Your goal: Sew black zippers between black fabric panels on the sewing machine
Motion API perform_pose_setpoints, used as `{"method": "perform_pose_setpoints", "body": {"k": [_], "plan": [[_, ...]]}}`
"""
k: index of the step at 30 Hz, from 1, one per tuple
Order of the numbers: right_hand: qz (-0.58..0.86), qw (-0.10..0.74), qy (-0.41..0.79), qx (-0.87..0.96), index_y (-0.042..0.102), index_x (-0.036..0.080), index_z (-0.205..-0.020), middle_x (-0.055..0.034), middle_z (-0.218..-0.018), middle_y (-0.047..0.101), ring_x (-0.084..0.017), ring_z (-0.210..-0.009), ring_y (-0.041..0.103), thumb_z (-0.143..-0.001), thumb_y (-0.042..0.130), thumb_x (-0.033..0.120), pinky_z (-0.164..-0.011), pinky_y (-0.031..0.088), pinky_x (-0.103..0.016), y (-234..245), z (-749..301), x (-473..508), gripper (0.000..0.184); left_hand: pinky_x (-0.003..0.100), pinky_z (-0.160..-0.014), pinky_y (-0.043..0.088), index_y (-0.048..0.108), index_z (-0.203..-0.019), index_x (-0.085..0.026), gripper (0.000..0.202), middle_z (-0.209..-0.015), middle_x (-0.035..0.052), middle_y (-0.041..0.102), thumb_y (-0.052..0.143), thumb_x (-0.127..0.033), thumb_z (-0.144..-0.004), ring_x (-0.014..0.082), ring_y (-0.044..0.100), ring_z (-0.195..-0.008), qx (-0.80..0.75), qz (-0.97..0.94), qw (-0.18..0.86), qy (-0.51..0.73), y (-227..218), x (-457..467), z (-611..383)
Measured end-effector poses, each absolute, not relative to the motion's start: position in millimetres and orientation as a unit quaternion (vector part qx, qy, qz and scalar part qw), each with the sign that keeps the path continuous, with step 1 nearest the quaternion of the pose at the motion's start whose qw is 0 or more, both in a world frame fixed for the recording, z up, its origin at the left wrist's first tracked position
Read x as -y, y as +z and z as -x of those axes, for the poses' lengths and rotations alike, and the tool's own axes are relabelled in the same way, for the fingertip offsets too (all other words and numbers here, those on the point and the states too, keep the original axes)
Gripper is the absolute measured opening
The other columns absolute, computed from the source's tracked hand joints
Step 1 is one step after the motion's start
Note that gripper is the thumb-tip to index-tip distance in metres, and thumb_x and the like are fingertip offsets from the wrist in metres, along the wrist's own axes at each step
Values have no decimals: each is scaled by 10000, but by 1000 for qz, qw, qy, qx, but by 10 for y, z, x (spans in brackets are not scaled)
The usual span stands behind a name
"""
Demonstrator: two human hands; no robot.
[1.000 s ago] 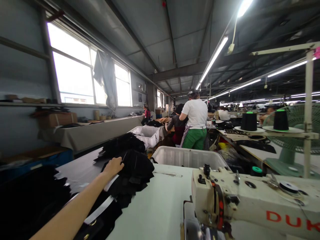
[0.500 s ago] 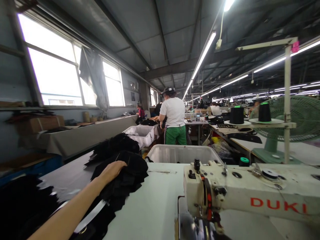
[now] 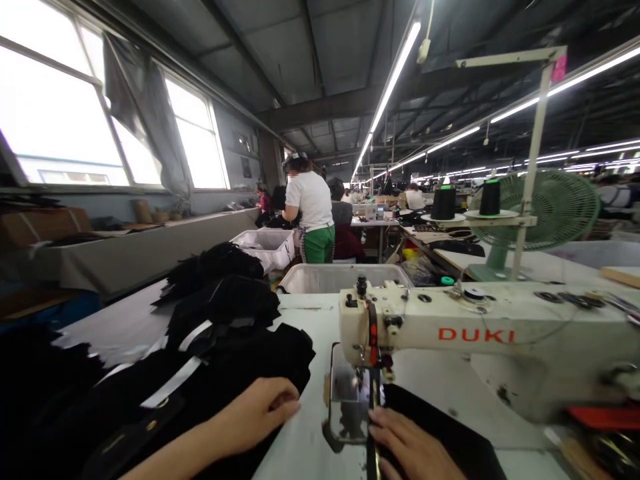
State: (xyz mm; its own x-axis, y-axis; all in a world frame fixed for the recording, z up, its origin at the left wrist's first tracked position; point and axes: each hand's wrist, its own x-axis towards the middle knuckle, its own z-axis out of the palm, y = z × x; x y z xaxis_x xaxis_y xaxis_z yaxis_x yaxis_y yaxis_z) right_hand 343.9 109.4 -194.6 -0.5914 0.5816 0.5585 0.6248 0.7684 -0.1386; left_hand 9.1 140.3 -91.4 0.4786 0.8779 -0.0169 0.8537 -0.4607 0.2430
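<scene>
My left hand (image 3: 263, 410) is at the right edge of a black fabric piece (image 3: 280, 350), its fingers curled and closed on the cloth. That piece lies against a pile of black cut pieces (image 3: 220, 303), some with white strips (image 3: 173, 383) and small gold-coloured metal parts. My right hand (image 3: 413, 447) lies flat with fingers stretched out, fingertips on a narrow black strip (image 3: 374, 423) with a pale gold line. The strip runs up under the head of a white sewing machine (image 3: 425, 327). Beneath and beyond this hand is a larger black panel (image 3: 440, 423).
A white plastic bin (image 3: 345, 275) stands behind the table; another bin (image 3: 267, 247) is farther left. Beyond it a person in a white top (image 3: 310, 200) stands. Thread cones (image 3: 444, 202) and a green fan (image 3: 540, 213) are at right. Dark cloth (image 3: 30, 400) lies far left.
My left hand has come back from the far pile toward me, and a black piece now lies nearer. My right hand has come into view at the machine. The view has turned right and down.
</scene>
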Motion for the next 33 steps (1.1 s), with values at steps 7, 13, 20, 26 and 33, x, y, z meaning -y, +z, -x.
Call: {"method": "perform_pose_setpoints", "body": {"k": [7,13,20,26,33], "plan": [[379,247,-21,892,618,176,-1266,-86,-1354,617,-219,-1241,593,-909,636,232,-1050,489,-327,-1688,-3386,-876,362,475,-1194,261,373,-1506,-350,494,-1615,-6,275,404,-276,-1018,259,288,-1462,-401,-891,198,83,-1435,-1363,-49],[434,241,19,868,636,234,-1241,-66,-1410,570,-228,-1322,516,-976,562,326,-1129,417,-394,-1625,-3329,-849,290,580,-1198,138,420,-1485,-285,480,-1575,57,362,418,-423,-1025,311,320,-1444,-425,-892,42,145,-1640,-1852,44],[407,225,33,885,636,235,-1247,-45,-1396,586,-197,-1314,523,-998,534,330,-1147,388,-359,-1567,-3372,-911,286,508,-1098,366,471,-1427,-168,791,-1425,171,526,687,-563,-777,388,475,-1314,-508,-846,90,131,-1641,-2432,16],[380,234,26,894,621,246,-1282,-33,-1433,552,-204,-1334,502,-975,565,298,-1122,415,-344,-1648,-3372,-895,316,437,-976,442,573,-1311,-251,763,-1203,83,599,824,-514,-639,342,554,-1144,-502,-848,138,95,-1371,-2238,-57],[400,185,41,896,616,224,-1293,-59,-1448,532,-222,-1350,484,-968,566,264,-1120,412,-401,-1616,-3341,-873,331,369,-899,454,664,-1036,-206,267,-961,39,631,644,-403,-856,239,593,-972,-457,-869,178,74,-1241,-2247,53]]}}
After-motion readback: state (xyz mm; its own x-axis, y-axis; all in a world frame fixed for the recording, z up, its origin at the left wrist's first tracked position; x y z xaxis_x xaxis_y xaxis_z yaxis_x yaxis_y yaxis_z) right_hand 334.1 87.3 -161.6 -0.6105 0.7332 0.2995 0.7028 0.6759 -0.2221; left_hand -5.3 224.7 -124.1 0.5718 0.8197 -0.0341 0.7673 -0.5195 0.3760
